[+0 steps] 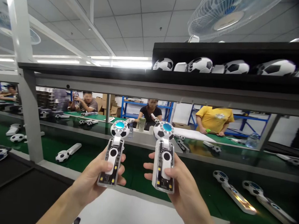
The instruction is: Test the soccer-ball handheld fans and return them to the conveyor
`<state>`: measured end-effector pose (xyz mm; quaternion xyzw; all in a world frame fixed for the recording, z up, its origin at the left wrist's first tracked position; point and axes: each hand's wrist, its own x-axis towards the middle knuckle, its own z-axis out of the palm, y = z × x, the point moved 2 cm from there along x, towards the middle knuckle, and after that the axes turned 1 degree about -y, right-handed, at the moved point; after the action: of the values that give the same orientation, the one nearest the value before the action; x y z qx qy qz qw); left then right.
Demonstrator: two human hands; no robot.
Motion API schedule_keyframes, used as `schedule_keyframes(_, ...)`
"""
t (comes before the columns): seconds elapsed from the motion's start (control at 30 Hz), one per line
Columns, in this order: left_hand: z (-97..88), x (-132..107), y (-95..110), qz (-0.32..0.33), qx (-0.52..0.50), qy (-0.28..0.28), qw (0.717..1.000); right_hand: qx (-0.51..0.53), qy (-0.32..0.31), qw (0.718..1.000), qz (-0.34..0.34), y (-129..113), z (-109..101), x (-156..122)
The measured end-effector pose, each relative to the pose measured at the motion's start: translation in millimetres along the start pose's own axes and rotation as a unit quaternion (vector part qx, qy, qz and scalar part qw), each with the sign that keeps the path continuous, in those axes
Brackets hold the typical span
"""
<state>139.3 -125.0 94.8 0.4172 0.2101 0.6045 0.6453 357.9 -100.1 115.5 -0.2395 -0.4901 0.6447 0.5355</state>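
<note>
My left hand (98,172) is closed around a handheld soccer-ball device (119,128). It has a black-and-white ball head with a blue disc and a clear handle showing a circuit board. A matching soccer-ball device (164,129) is gripped upright in my right hand (181,181). Each thumb rests on the white strip on the handle front, below a round black button. The two devices are side by side and apart, above a green conveyor belt (137,177). Fingers wrap behind both handles, partly hidden.
More soccer-ball devices lie on the belt; one white-handled device (242,197) on the right glows. A dark shelf (131,72) crosses above, with boxed balls at its right. A grey post (29,121) stands left. Several people work across the belt, one in a yellow shirt (214,119).
</note>
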Motion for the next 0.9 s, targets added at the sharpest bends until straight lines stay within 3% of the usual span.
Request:
schedule_keyframes(0.1,1.4,-8.9,-1.1,0.005,0.018,-0.066,0.998,0.021,-0.019,1.0,-0.01,3.6,8.1,-1.1)
schedule_keyframes(0.2,1.3,-16.6,-0.4,0.003,0.064,-0.095,0.993,0.008,-0.017,0.999,-0.028,9.7,15.9,-1.9)
schedule_keyframes(0.4,5.6,-22.0,2.1,-0.006,0.109,-0.089,0.99,-0.017,-0.024,0.998,-0.049,20.7,23.7,-2.8)
schedule_keyframes(0.9,16.3,-22.8,-1.2,0.0,0.072,-0.111,0.991,-0.045,-0.04,0.998,-0.025,31.3,35.1,-11.1)
